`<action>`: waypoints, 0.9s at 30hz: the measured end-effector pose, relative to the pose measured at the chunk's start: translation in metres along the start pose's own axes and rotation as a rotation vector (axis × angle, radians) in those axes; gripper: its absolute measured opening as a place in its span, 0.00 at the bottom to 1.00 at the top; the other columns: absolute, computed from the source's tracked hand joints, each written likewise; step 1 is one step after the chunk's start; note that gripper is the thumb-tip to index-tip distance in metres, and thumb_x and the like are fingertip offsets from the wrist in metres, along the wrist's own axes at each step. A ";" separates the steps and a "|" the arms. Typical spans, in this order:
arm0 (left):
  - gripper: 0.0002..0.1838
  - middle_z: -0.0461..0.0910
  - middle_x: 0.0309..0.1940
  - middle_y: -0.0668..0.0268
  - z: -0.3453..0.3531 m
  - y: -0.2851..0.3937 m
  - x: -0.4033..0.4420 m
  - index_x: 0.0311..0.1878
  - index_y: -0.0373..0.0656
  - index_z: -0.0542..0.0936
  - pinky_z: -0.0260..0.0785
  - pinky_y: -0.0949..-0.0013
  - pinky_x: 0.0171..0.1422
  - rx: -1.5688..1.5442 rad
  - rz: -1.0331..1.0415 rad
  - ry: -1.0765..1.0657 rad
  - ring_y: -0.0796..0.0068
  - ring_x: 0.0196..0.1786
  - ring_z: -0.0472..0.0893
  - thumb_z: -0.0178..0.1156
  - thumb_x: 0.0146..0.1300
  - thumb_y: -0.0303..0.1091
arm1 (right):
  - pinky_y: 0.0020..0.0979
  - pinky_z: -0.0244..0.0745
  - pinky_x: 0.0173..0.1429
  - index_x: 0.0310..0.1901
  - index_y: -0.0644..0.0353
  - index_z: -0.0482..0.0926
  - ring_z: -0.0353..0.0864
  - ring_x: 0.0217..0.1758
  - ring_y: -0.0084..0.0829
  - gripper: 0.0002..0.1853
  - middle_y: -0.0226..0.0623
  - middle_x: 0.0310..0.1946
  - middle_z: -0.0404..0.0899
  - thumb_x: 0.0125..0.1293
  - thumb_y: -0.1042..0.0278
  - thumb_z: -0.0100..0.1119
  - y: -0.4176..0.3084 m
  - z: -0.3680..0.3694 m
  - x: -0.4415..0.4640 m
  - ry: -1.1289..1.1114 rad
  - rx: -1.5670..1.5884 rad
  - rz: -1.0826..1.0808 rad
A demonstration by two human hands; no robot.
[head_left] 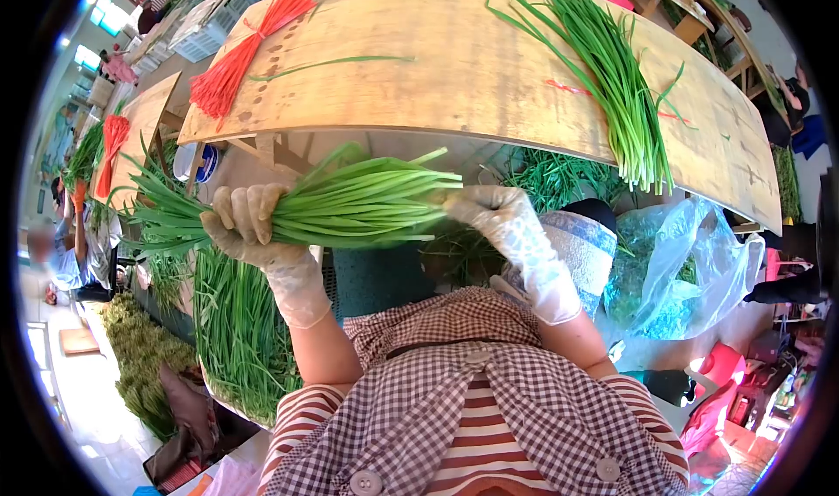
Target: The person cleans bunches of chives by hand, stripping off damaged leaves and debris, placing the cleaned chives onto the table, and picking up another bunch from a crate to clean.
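Note:
My left hand (249,221), in a pale stained glove, is wrapped around a bunch of garlic chives (358,201) held level above my lap. The leafy tips trail off to the left and the pale stalk ends point right. At those ends is my gloved right hand (502,221), its thumb and fingers pinched together on stalks at the edge of the bunch. A second bunch of chives (616,90) lies across the right side of the wooden table (393,76). Near it are thin red ties (568,87).
A bundle of red ties (249,55) and a loose leaf (332,65) lie on the table. To my left is a heap of chives (236,330). A clear plastic bag (690,269) with greens stands at right. At far left, another person (65,260) sits.

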State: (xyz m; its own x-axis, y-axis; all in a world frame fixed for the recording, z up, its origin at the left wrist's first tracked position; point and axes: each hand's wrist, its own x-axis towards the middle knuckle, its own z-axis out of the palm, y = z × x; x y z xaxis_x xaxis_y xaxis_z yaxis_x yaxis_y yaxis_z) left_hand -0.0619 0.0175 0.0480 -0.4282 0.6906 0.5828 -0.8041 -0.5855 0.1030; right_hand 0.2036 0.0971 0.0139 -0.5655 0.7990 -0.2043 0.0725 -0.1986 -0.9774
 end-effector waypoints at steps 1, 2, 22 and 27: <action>0.15 0.60 0.09 0.78 0.002 -0.003 0.001 0.25 0.52 0.65 0.66 0.75 0.36 0.006 0.006 0.012 0.84 0.13 0.61 0.57 0.67 0.38 | 0.26 0.76 0.52 0.44 0.66 0.85 0.83 0.45 0.26 0.14 0.42 0.41 0.86 0.60 0.65 0.69 0.000 0.001 -0.001 -0.032 -0.004 -0.028; 0.15 0.61 0.09 0.78 0.003 -0.004 0.002 0.25 0.51 0.66 0.66 0.75 0.36 0.013 0.013 0.026 0.84 0.13 0.61 0.57 0.67 0.38 | 0.26 0.77 0.51 0.43 0.65 0.85 0.83 0.45 0.27 0.13 0.42 0.41 0.86 0.60 0.67 0.69 -0.001 0.003 -0.003 -0.066 -0.008 -0.055; 0.16 0.67 0.08 0.77 0.012 0.004 0.005 0.22 0.53 0.67 0.67 0.80 0.27 0.055 0.021 -0.139 0.86 0.09 0.67 0.61 0.63 0.37 | 0.25 0.76 0.50 0.43 0.64 0.84 0.81 0.40 0.23 0.11 0.36 0.35 0.85 0.65 0.65 0.63 0.023 -0.050 0.010 0.349 0.136 0.019; 0.16 0.67 0.08 0.78 0.014 0.001 0.007 0.21 0.53 0.67 0.67 0.80 0.25 0.063 0.017 -0.173 0.86 0.09 0.67 0.62 0.62 0.36 | 0.24 0.75 0.54 0.49 0.62 0.84 0.81 0.45 0.22 0.14 0.36 0.43 0.85 0.64 0.66 0.65 -0.010 -0.031 -0.015 0.012 0.108 -0.163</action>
State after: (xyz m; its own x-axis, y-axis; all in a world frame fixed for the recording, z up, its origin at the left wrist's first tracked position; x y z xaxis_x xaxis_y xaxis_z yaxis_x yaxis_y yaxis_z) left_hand -0.0602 0.0157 0.0630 -0.3604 0.6002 0.7140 -0.7675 -0.6258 0.1387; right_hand 0.2364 0.1046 0.0255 -0.5526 0.8322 -0.0455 -0.1075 -0.1254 -0.9863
